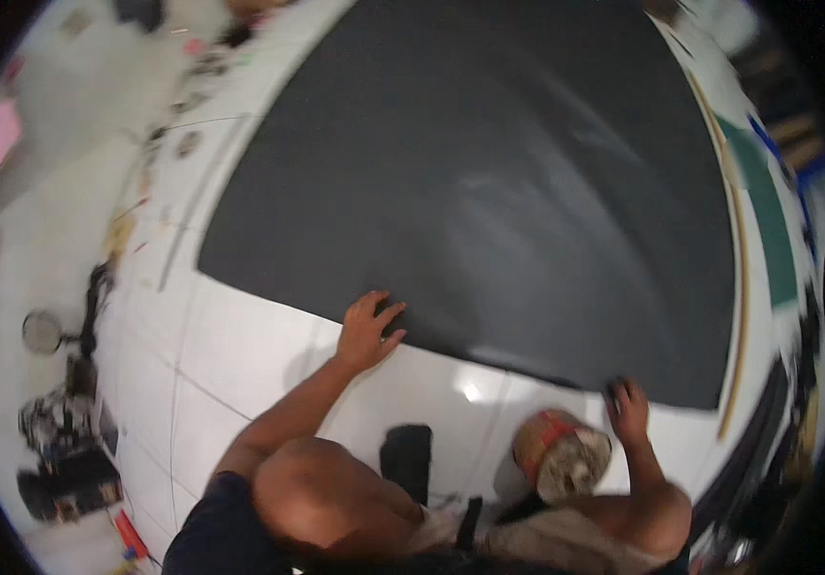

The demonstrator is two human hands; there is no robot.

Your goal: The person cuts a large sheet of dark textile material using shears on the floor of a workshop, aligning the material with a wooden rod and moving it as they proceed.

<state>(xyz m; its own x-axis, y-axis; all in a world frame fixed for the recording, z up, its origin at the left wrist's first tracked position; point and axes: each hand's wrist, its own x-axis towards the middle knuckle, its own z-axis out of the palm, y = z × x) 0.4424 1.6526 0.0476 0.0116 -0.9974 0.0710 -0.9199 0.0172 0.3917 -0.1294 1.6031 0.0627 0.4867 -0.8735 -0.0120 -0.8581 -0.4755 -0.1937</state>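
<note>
A large dark grey sheet (412,192), smooth and slightly shiny, lies spread over the white tiled floor in front of me. My left hand (371,333) rests at its near edge, fingers spread, the fingertips over the sheet. Farther right, my right hand (631,410) is at the same edge near the right corner. Its fingers look bent around a dark bit of the edge, though this is blurred. Between my knees, close to the right hand, stands a round brownish roll or container (561,455) with a red band. A dark flat object (406,462) lies near my left knee.
White floor tiles (216,383) border the sheet's near side. A long yellowish strip (743,307) runs along its right side, with a green panel (767,220) beyond. At left lie a metal ruler-like bar (200,206), a racket-like round object (44,332) and a black box (69,482).
</note>
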